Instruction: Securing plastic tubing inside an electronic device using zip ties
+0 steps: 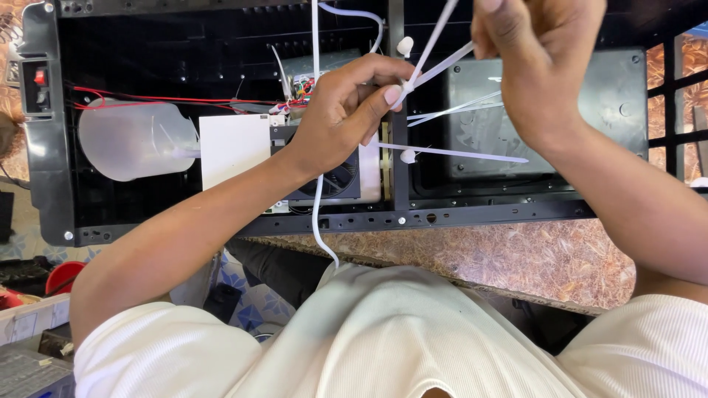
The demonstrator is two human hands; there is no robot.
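Observation:
My left hand (pixel 346 110) pinches the head of a white cable tie (pixel 435 63) between thumb and fingers, above the open black appliance chassis (pixel 472 210). My right hand (pixel 542 59) grips the long tail of the same tie near the top of the view. Other white cable ties (pixel 457 153) stick out sideways over the chassis's right bay. Under my left hand sit a small black fan (pixel 335 184) and a bundle of coloured wires (pixel 299 92).
A translucent plastic tank (pixel 133 140) and a white block (pixel 232 147) lie in the left bay. Red wires (pixel 162 98) run to a red switch (pixel 39 76). A white tube (pixel 317 221) hangs over the patterned stone counter (pixel 538 258). Clutter lies on the floor at lower left.

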